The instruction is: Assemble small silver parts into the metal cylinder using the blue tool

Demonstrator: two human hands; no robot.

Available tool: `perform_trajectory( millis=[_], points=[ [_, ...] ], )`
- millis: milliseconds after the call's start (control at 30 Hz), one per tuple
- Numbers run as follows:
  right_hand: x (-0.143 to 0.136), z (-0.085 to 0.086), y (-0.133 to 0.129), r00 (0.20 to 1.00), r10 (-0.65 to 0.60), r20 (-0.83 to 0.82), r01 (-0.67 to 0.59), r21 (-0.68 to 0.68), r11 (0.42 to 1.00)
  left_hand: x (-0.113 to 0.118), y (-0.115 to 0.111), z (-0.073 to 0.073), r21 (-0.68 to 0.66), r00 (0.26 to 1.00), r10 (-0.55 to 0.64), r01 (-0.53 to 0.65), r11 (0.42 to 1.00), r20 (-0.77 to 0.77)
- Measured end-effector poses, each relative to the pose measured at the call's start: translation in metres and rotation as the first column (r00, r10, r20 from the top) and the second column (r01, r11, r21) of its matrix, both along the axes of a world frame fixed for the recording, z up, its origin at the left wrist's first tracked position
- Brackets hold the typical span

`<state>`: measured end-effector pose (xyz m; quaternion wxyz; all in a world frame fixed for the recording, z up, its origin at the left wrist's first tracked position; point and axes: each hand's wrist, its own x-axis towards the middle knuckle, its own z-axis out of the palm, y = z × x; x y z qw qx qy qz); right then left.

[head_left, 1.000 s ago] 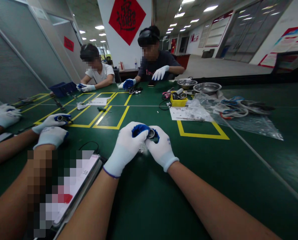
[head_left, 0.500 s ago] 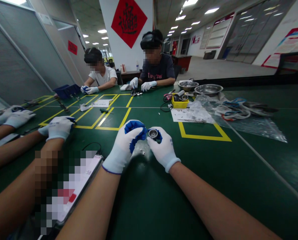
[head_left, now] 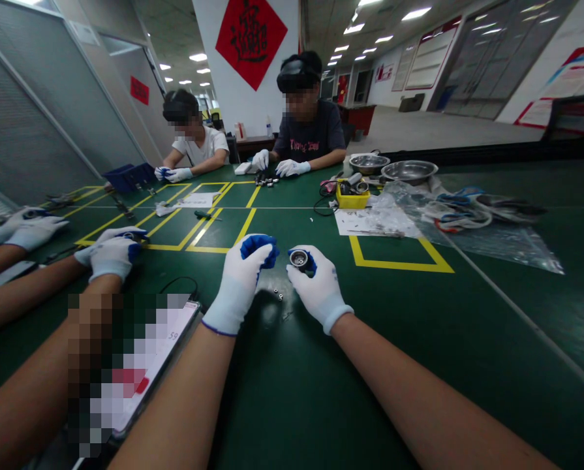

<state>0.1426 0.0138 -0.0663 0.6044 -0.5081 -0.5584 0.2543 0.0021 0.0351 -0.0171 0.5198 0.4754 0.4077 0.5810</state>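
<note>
My right hand (head_left: pixel 316 281), in a white glove with blue on the fingers, holds a small round metal part (head_left: pixel 299 260) between thumb and fingers. The part is hollow like a cup, its open side turned up toward me, with small details inside. To its left, a small gap away, is my left hand (head_left: pixel 240 277) in a matching glove. Its fingers are curled together against the thumb; whatever they may hold is hidden. Below and between the hands, tiny metal rings (head_left: pixel 280 297) lie on the green table (head_left: pixel 292 405).
At left lies a phone (head_left: pixel 149 365), beside a co-worker's gloved hands (head_left: pixel 113 254). Farther off are a yellow bin (head_left: pixel 353 201) of parts, metal bowls (head_left: pixel 409 171), a plastic bag (head_left: pixel 507 245), white paper (head_left: pixel 365 223) and a screwdriver (head_left: pixel 202 215). Two people sit across the table.
My left hand has drawn back to the left, away from the metal part, widening the gap. My right hand stays nearly in place, still holding the part. Fewer tiny rings show on the table.
</note>
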Motion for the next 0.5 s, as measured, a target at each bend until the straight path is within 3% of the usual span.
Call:
perform_trajectory(
  millis=[100, 167, 267, 333, 400, 500],
  points=[
    [0.000, -0.001, 0.001, 1.000, 0.002, 0.000, -0.002, 0.002, 1.000, -0.003, 0.000, 0.000, 0.072, 0.994, 0.038, -0.030, 0.997, -0.106],
    [0.000, 0.000, 0.000, 1.000, 0.008, 0.001, -0.008, 0.001, 1.000, -0.003, -0.007, 0.004, 0.212, 0.962, 0.030, 0.029, 0.977, -0.270],
    [0.000, 0.001, -0.001, 1.000, 0.018, -0.006, -0.019, -0.002, 1.000, 0.000, -0.020, 0.010, 0.415, 0.810, 0.096, 0.191, 0.889, -0.578],
    [-0.001, 0.002, -0.002, 1.000, 0.013, -0.014, -0.014, -0.008, 1.000, 0.003, -0.027, 0.012, 0.465, 0.687, 0.163, 0.281, 0.840, -0.709],
    [-0.002, 0.001, -0.002, 1.000, 0.001, -0.017, -0.001, -0.014, 1.000, 0.005, -0.030, 0.012, 0.477, 0.607, 0.207, 0.324, 0.817, -0.767],
    [-0.002, 0.001, -0.001, 1.000, -0.007, -0.024, 0.006, -0.020, 1.000, 0.007, -0.030, 0.009, 0.480, 0.554, 0.242, 0.335, 0.811, -0.796]
  ],
)
